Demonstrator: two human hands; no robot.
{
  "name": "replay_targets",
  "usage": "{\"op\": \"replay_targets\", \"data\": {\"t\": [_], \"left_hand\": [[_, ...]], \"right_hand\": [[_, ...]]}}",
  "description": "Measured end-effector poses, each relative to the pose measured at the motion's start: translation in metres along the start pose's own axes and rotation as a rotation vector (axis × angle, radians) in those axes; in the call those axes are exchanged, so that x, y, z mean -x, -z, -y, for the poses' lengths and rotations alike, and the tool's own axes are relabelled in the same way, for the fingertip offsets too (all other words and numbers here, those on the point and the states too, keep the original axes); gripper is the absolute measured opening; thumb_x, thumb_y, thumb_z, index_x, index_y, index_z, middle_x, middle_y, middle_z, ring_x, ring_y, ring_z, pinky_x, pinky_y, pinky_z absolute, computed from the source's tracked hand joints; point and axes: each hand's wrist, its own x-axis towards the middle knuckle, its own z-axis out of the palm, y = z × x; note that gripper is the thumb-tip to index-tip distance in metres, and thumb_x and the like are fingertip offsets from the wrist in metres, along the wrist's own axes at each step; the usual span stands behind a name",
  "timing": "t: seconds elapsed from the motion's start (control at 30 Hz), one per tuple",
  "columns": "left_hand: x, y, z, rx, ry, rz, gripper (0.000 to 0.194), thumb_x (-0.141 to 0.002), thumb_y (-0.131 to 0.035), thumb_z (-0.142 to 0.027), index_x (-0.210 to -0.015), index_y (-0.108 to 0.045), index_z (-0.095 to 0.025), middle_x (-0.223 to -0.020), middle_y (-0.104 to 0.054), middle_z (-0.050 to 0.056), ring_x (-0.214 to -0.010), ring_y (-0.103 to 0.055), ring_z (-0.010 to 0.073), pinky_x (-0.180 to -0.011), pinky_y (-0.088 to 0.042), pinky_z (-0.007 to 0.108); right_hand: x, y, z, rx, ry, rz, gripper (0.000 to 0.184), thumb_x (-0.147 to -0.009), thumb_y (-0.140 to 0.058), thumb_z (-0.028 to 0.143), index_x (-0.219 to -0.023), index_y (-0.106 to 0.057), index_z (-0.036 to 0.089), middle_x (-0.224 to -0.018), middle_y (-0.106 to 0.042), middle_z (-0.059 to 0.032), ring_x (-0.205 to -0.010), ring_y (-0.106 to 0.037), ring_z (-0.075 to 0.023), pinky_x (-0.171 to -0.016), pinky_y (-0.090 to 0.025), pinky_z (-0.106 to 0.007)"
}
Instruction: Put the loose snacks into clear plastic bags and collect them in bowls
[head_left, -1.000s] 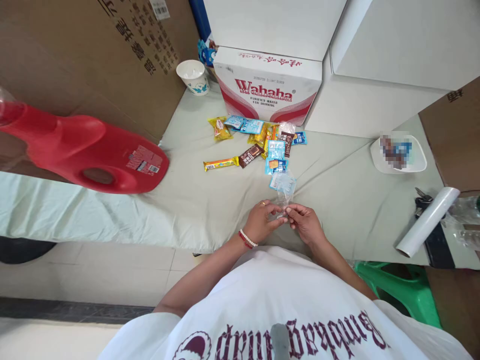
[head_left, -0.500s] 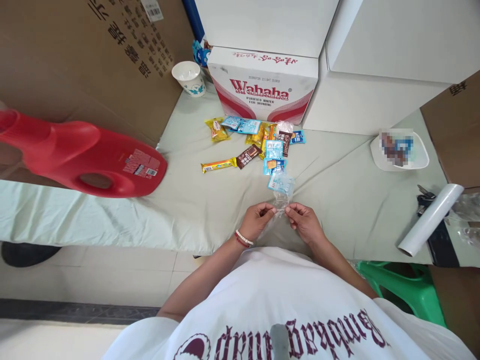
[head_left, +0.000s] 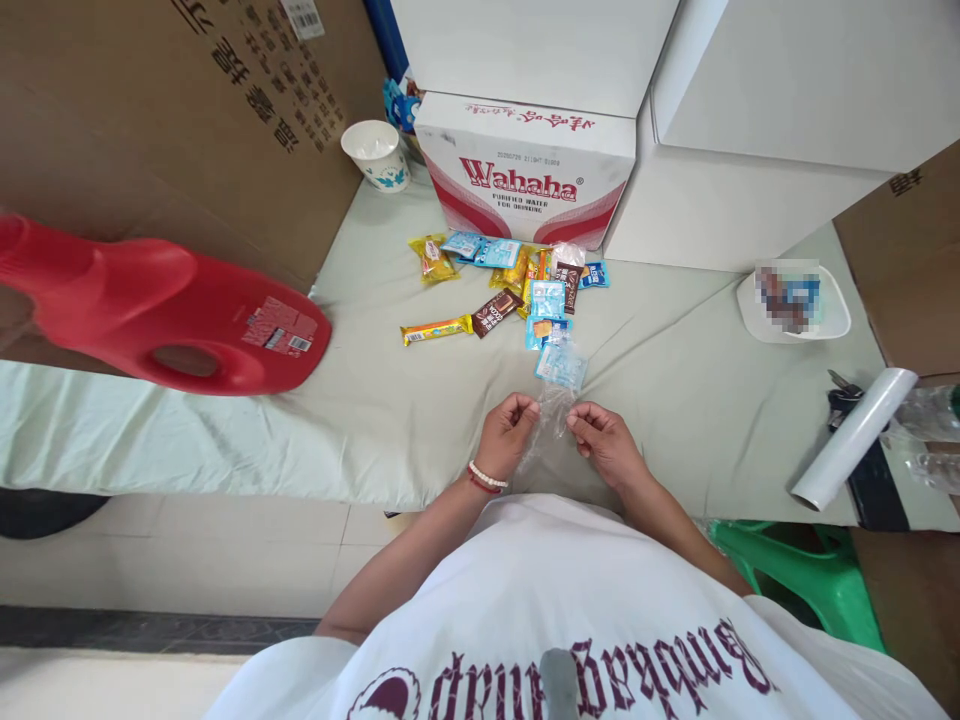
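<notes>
just below the middle of the frame, the left hand (head_left: pixel 507 437) and the right hand (head_left: pixel 606 443) hold a clear plastic bag (head_left: pixel 553 412) between them. each hand's grip is pressed together on an upper edge of the bag, thumb against fingers, so the thin film hangs stretched between the two hands. a red and white beaded bracelet (head_left: pixel 484 478) circles the left wrist. the bag hangs above the near edge of the tabletop (head_left: pixel 375 400), which is covered in a pale green cloth.

just above the hands, at the frame's centre, lies a loose pile of snack packets (head_left: pixel 525 285): light blue, yellow and brown wrappers, some overlapping, with one long yellow bar (head_left: pixel 436 329) lying apart on the pile's left. the nearest blue packet (head_left: pixel 560 365) lies just above the bag's top edge.

behind the pile stands a white and red wahaha carton (head_left: pixel 525 170), with a paper cup (head_left: pixel 376 154) to its left. a red jug (head_left: pixel 165 315) lies on its side at the left of the frame. at the right, a white dish (head_left: pixel 832 322) sits above a roll of clear film (head_left: pixel 855 437), and a green stool (head_left: pixel 810 580) shows at the lower right.
</notes>
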Motion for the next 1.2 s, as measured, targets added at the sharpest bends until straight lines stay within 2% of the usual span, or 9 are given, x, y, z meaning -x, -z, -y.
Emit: {"op": "replay_targets", "data": {"t": [0.2,0.33,0.43,0.53,0.67,0.83,0.9,0.97,1.2], "left_hand": [[-0.008,0.030,0.003,0.305,0.101,-0.356,0.033,-0.084,-0.067,-0.050,-0.083,-0.049,-0.023,-0.079,-0.065,-0.002,-0.060,-0.059,0.0114,-0.062,-0.048,0.026],[0.003,0.064,0.007,0.237,0.018,-0.523,0.029,-0.086,-0.065,-0.047,-0.083,-0.049,-0.023,-0.077,-0.063,-0.003,-0.057,-0.054,0.0096,-0.062,-0.045,0.025],[0.021,0.087,0.014,0.043,0.057,-0.468,0.025,-0.086,-0.064,-0.044,-0.081,-0.054,-0.022,-0.072,-0.063,-0.002,-0.064,-0.057,0.0125,-0.069,-0.048,0.027],[0.041,0.100,0.016,-0.202,0.069,-0.348,0.023,-0.080,-0.066,-0.039,-0.094,-0.063,-0.020,-0.092,-0.069,0.004,-0.085,-0.065,0.0191,-0.080,-0.051,0.032],[0.053,0.094,0.003,-0.559,-0.173,-0.210,0.056,-0.075,-0.061,-0.032,-0.130,-0.058,-0.020,-0.135,-0.061,0.013,-0.129,-0.055,0.0297,-0.109,-0.043,0.047],[0.033,0.064,-0.017,-0.937,-0.319,-0.156,0.062,-0.079,-0.066,-0.040,-0.136,-0.056,-0.018,-0.135,-0.063,0.017,-0.138,-0.047,0.0374,-0.118,-0.028,0.057],[0.019,0.058,-0.017,-0.893,-0.237,-0.128,0.035,-0.086,-0.058,-0.040,-0.111,-0.067,-0.018,-0.098,-0.071,0.011,-0.105,-0.065,0.0307,-0.102,-0.043,0.049],[0.008,0.059,-0.012,-0.718,-0.123,-0.145,0.028,-0.092,-0.049,-0.043,-0.089,-0.066,-0.020,-0.067,-0.059,0.001,-0.070,-0.059,0.0203,-0.076,-0.047,0.035],[-0.003,0.083,0.010,-0.349,0.028,-0.490,0.020,-0.091,-0.051,-0.036,-0.077,-0.053,-0.022,-0.057,-0.043,-0.007,-0.053,-0.041,0.0125,-0.056,-0.038,0.025]], "right_hand": [[0.008,0.017,0.008,-0.096,-0.081,-0.061,0.035,-0.063,-0.087,0.043,-0.072,-0.062,0.021,-0.068,-0.054,0.0026,-0.056,-0.040,-0.0092,-0.045,-0.028,-0.021],[0.014,0.043,0.004,0.059,-0.103,-0.070,0.035,-0.069,-0.081,0.048,-0.074,-0.059,0.021,-0.067,-0.054,0.0024,-0.055,-0.039,-0.0096,-0.046,-0.028,-0.022],[0.017,0.062,0.006,0.399,-0.048,0.009,0.033,-0.079,-0.073,0.052,-0.081,-0.061,0.021,-0.069,-0.055,0.0009,-0.059,-0.046,-0.0129,-0.053,-0.039,-0.026],[0.017,0.067,0.014,0.792,0.207,0.078,0.045,-0.079,-0.077,0.047,-0.117,-0.065,0.025,-0.116,-0.066,-0.0088,-0.101,-0.060,-0.0254,-0.080,-0.054,-0.038],[0.005,0.043,0.018,1.086,0.572,0.177,0.069,-0.083,-0.076,0.037,-0.147,-0.051,0.030,-0.154,-0.046,-0.0112,-0.141,-0.038,-0.0349,-0.114,-0.039,-0.056],[-0.016,0.009,0.004,0.966,0.688,0.104,0.020,-0.097,-0.055,0.029,-0.106,-0.073,0.028,-0.116,-0.067,-0.0109,-0.116,-0.057,-0.0295,-0.102,-0.048,-0.051],[-0.018,0.007,0.001,0.799,0.617,0.061,0.017,-0.097,-0.057,0.036,-0.097,-0.071,0.027,-0.106,-0.068,-0.0084,-0.104,-0.062,-0.0261,-0.094,-0.051,-0.044],[-0.018,0.011,0.001,0.591,0.465,-0.017,0.020,-0.094,-0.059,0.044,-0.093,-0.067,0.026,-0.091,-0.067,-0.0049,-0.085,-0.063,-0.0219,-0.077,-0.053,-0.037],[-0.016,0.030,0.000,0.238,0.107,-0.187,0.033,-0.080,-0.068,0.055,-0.085,-0.055,0.025,-0.060,-0.053,0.0059,-0.045,-0.040,-0.0117,-0.041,-0.029,-0.026]]}}
